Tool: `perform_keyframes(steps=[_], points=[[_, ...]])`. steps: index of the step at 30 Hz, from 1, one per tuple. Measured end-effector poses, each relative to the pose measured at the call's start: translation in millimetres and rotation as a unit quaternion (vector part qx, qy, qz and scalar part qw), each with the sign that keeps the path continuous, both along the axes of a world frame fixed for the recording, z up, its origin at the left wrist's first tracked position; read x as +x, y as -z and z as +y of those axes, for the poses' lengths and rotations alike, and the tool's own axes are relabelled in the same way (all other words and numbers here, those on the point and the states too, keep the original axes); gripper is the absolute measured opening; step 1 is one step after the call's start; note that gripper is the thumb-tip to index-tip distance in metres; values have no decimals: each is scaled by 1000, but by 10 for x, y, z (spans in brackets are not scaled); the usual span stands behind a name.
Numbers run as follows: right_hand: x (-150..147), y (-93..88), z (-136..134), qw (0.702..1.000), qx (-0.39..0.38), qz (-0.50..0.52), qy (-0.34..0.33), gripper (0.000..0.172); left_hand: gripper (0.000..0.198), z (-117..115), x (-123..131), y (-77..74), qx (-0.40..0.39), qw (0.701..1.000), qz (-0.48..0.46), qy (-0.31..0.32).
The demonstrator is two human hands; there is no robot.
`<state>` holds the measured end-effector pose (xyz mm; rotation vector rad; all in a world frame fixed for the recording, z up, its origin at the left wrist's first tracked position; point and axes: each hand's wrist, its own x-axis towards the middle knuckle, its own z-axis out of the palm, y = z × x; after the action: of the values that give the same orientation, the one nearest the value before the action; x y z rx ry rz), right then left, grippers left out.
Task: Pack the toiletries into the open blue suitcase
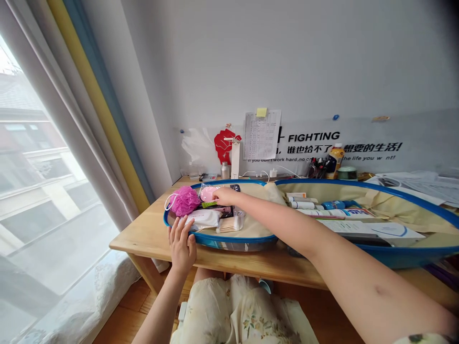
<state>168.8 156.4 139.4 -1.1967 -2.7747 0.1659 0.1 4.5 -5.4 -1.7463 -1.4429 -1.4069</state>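
A blue-rimmed oval basket (229, 240) lined with beige cloth lies on the wooden desk (147, 236). My left hand (181, 242) rests on its near rim with fingers spread, next to a white packet (203, 219). My right hand (225, 195) reaches across the basket, fingers pinched at a round pale pink item (207, 193) and a small green stick (209, 204). A pink bath pouf (185, 200) lies at the basket's left end. A bundle of cotton swabs (230, 223) lies below my right forearm.
A second, larger blue-rimmed basket (412, 253) at the right holds tubes, bottles and flat boxes. Along the wall stand a white lamp (235, 160), a small tin, a yellow bottle (335, 160) and pens. A window with curtains is at the left.
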Motion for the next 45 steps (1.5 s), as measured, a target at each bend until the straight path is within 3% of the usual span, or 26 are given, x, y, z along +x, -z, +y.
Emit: perform_keyframes(steps=[7,12,17,20,24,28,34,45], points=[[-53,113,49,1000,9,9,-19,24,44,-2,7,-6,1,1000,3,1],[195,-124,62,998,24,59,3,24,43,-7,10,-19,10,1000,5,4],[976,-502,81,992,45,96,64,30,44,-8,10,-8,-1,1000,-8,5],[1614,-604,16,990,39,86,108,34,45,-4,6,4,-7,1000,-15,3],[2387,-522,-162,985,-39,34,165,26,46,1,3,7,-10,1000,-16,0],[2855,-315,-361,972,-109,-1,209,13,44,2,4,0,-4,1000,-15,1],[3070,-133,-500,962,-132,-28,239,16,44,1,-11,3,-4,1000,-9,3],[3081,-88,-470,949,-82,-120,282,18,43,-12,4,-26,0,1000,-9,4]])
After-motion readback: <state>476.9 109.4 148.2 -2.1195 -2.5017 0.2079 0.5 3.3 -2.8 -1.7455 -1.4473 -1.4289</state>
